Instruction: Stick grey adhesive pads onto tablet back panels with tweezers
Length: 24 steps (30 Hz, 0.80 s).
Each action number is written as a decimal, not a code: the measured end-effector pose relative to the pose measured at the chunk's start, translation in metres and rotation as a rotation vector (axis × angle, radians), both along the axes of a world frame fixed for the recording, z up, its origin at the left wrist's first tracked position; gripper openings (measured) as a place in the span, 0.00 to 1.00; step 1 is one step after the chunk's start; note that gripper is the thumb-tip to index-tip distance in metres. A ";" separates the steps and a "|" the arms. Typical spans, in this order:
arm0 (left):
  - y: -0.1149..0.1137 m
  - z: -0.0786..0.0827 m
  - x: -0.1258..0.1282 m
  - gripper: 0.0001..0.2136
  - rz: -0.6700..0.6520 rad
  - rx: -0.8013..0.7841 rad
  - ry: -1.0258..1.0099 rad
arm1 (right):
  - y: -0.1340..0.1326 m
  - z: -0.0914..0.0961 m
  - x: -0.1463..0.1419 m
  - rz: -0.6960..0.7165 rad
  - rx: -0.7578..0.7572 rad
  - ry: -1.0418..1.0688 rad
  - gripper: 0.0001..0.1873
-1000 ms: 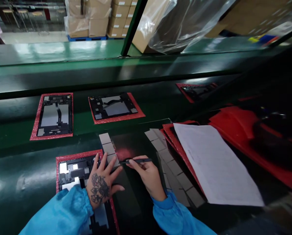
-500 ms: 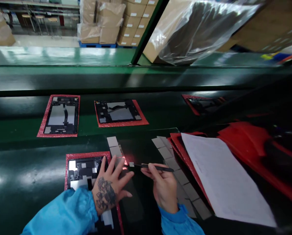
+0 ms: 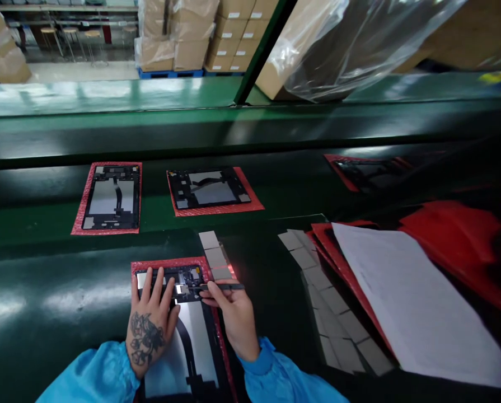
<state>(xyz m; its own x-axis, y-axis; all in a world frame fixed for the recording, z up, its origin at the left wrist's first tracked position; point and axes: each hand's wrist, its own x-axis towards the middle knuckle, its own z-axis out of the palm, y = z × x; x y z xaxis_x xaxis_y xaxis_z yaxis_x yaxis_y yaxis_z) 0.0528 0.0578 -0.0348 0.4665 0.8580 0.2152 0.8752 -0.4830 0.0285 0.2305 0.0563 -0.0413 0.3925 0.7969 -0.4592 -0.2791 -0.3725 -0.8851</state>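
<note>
Okay so, going left to right: a tablet back panel (image 3: 111,197) sits on a red bubble mat (image 3: 80,212) on the dark green conveyor belt (image 3: 44,296), with a second panel (image 3: 210,190) just beside it. Closer in, the big change is that both hands have moved right over the near panel (image 3: 178,350), which lies lengthwise on its own red mat. A moment ago they were working off to the side of it.

The left hand (image 3: 148,322) is open, fingers spread flat on the panel's top end. The right hand (image 3: 233,316) is closed around black tweezers (image 3: 223,286), and a small grey pad (image 3: 182,289) now sits at their tip, right over the panel. Can't really tell if the tweezers are still gripping it or it's already down.

Just past that is a strip of grey pads (image 3: 215,257), then a longer strip (image 3: 334,302), and a white paper sheet (image 3: 413,302) on the far right, lying on red mats.
</note>
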 end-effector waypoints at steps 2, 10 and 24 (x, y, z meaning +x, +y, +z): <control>-0.002 0.002 0.003 0.21 0.020 -0.005 -0.038 | -0.002 -0.002 -0.002 -0.009 0.003 -0.017 0.21; -0.004 0.003 0.004 0.21 0.015 -0.039 -0.071 | -0.006 0.002 -0.005 0.007 -0.024 -0.084 0.21; -0.005 0.000 0.000 0.15 -0.073 -0.052 -0.219 | -0.007 0.002 -0.007 0.068 0.028 -0.152 0.17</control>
<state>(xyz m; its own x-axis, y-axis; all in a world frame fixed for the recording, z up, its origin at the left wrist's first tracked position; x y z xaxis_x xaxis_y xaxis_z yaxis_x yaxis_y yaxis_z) 0.0531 0.0526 -0.0350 0.4747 0.8364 0.2739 0.8084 -0.5374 0.2402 0.2239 0.0494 -0.0392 0.4004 0.8357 -0.3759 -0.1160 -0.3606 -0.9255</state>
